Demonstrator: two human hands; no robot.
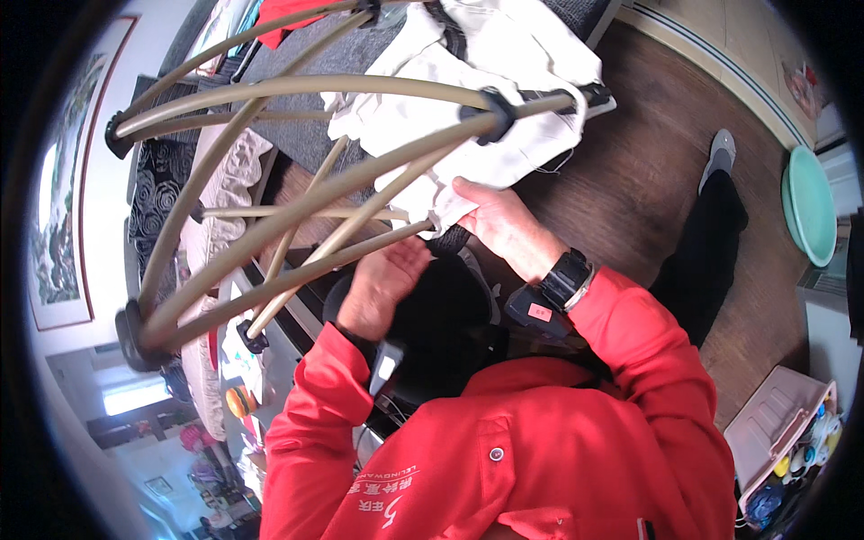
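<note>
A folding frame of tan tubes [337,184] with black plastic joints and feet stretches across the upper left, its feet toward the left. White fabric [504,54] with dark straps is attached at its right end and lies partly over a grey sofa. My right hand [504,220] pinches the near corner of this fabric between thumb and fingers, close to a tube end. Just below that tube end, my left hand [387,274] is open, palm up, its fingers stretched toward the corner. Whether its fingertips touch the tube, I cannot tell.
The grey sofa [301,63] stands at the top, with a red cloth [288,20] on it. Dark wooden floor [621,171] spreads to the right, where my leg [711,238] reaches out. Green basins [813,207] and a pink bin [774,414] of mixed items stand at the far right.
</note>
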